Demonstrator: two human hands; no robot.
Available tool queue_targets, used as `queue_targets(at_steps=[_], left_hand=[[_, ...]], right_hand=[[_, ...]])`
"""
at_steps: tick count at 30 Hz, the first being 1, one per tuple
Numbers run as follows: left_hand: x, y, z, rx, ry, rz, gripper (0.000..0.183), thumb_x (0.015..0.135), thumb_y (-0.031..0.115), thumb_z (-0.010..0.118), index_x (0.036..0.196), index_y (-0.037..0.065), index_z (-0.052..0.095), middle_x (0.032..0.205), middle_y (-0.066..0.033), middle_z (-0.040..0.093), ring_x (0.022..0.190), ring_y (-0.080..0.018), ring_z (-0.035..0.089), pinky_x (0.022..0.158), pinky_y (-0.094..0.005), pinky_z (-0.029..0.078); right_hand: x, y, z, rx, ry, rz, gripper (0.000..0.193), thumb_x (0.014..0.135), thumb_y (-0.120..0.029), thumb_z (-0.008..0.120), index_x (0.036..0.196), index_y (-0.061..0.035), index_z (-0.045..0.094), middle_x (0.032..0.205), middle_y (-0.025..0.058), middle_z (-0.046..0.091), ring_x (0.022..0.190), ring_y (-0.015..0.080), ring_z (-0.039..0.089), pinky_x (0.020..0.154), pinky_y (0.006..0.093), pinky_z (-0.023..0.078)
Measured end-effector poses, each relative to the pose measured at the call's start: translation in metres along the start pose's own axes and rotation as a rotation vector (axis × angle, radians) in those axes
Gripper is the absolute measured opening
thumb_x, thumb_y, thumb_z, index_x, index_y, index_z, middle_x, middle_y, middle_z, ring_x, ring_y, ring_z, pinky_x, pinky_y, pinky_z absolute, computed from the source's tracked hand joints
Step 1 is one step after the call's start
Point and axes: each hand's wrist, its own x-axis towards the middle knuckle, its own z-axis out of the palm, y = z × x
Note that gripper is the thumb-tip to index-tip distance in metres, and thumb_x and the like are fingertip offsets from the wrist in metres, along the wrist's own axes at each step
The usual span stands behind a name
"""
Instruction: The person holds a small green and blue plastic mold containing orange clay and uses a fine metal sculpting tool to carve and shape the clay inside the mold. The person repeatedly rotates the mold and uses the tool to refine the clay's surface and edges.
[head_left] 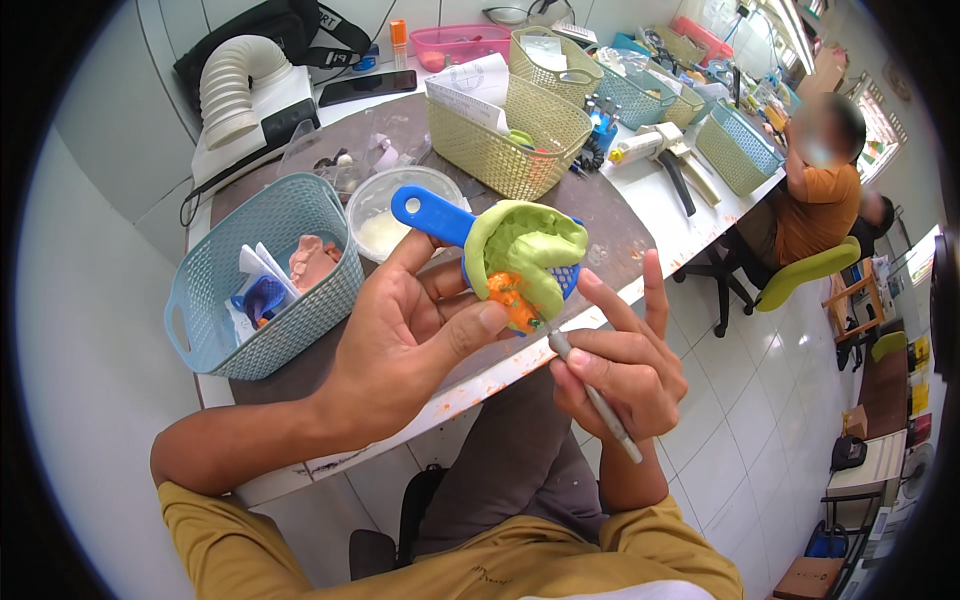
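My left hand (420, 325) is closed around a blue dental impression tray (432, 212), its flat handle pointing up and left. Light green impression material (505, 235) fills the tray in a horseshoe shape. A patch of orange material (512, 300) sits on the near side, beside my left thumb. My right hand (630, 365) pinches a slim grey hand tool (598, 398) like a pen. Its thin tip meets or nearly meets the orange patch; exact contact is too small to tell. The tray is held tilted above the table's front edge.
At left a light blue basket (265, 340) holds a pink dental model (312, 262) and another blue tray. Behind my hands stand a clear tub (385, 245) and a beige basket (500, 165) with papers. A white extraction hose (228, 90) is at back left. A person (820, 190) sits at right.
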Motion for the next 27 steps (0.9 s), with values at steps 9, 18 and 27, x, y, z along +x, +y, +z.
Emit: queue_targets(at_steps=[9, 18, 27], left_hand=[[0.002, -0.008, -0.005, 0.026, 0.074, -0.096, 0.047, 0.092, 0.005, 0.062, 0.131, -0.002, 0.037, 0.124, -0.0177, 0.056, 0.114, -0.0222, 0.06, 0.097, -0.0353, 0.053], [0.0, -0.014, -0.005, 0.074, 0.106, -0.141, 0.046, 0.092, 0.003, 0.063, 0.129, -0.003, 0.037, 0.122, -0.0182, 0.056, 0.113, -0.0222, 0.061, 0.094, -0.0342, 0.055], [-0.002, -0.02, 0.0, 0.006, 0.102, -0.127, 0.046, 0.091, 0.002, 0.063, 0.129, -0.004, 0.037, 0.122, -0.0184, 0.056, 0.112, -0.0229, 0.061, 0.094, -0.0322, 0.054]], right_hand=[[-0.008, 0.016, 0.003, 0.037, -0.024, -0.001, 0.028, 0.073, 0.0, 0.077, 0.091, -0.0126, 0.059, 0.081, 0.0022, 0.07, 0.104, 0.0315, 0.069, 0.113, 0.0598, 0.027], [-0.03, 0.011, 0.012, -0.1, -0.031, -0.035, 0.029, 0.074, 0.0, 0.075, 0.095, -0.0112, 0.058, 0.083, 0.0012, 0.068, 0.097, 0.0276, 0.071, 0.11, 0.056, 0.034], [-0.042, 0.025, 0.001, 0.134, 0.295, 0.151, 0.018, 0.083, -0.002, 0.068, 0.096, -0.0056, 0.056, 0.084, 0.0105, 0.067, 0.092, 0.029, 0.071, 0.104, 0.0525, 0.042]])
